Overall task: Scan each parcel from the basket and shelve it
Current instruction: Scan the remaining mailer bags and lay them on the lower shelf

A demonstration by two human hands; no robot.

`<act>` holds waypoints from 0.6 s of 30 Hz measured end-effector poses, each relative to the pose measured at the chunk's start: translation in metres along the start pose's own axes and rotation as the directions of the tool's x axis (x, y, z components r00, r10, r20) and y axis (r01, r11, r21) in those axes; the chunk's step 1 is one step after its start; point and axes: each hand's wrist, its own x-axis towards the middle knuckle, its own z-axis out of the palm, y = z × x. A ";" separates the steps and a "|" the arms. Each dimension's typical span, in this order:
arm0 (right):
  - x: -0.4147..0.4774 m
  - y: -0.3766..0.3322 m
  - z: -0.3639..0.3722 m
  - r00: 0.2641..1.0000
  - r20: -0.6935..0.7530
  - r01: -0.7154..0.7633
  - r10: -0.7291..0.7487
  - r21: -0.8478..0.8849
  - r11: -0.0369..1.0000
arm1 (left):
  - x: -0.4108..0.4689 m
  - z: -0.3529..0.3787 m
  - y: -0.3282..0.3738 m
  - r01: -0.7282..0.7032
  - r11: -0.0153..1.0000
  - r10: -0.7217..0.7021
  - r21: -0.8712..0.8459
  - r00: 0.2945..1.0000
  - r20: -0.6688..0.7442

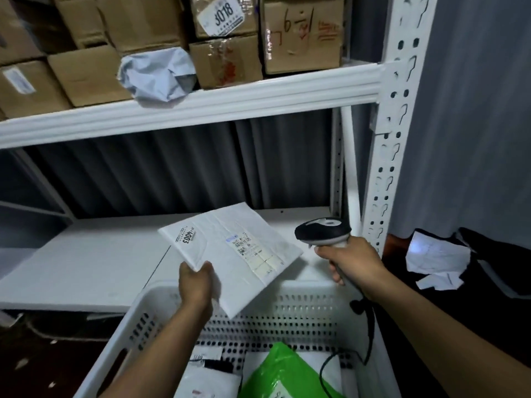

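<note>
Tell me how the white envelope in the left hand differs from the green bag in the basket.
The white envelope is flat and smooth; the green bag is crumpled and puffy. The left hand holds the envelope tilted above the basket; the green bag lies inside it. The envelope's labels show fully; the green bag's is cut off by the frame. Both are soft labelled parcels.

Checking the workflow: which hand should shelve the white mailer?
Left: the left hand grips the white mailer at the lower shelf, while the right hand holds the scanner.
</note>
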 end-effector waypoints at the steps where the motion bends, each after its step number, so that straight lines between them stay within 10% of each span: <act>1: 0.008 0.002 -0.002 1.000 -0.010 -0.016 0.016 0.004 1.000 | 0.009 0.019 -0.002 0.016 1.000 -0.016 -0.005 1.000 0.005; 18: 0.109 0.057 0.006 0.960 -0.044 -0.269 0.277 0.136 0.953 | 0.138 0.159 -0.112 0.080 0.894 -0.123 0.442 0.990 0.069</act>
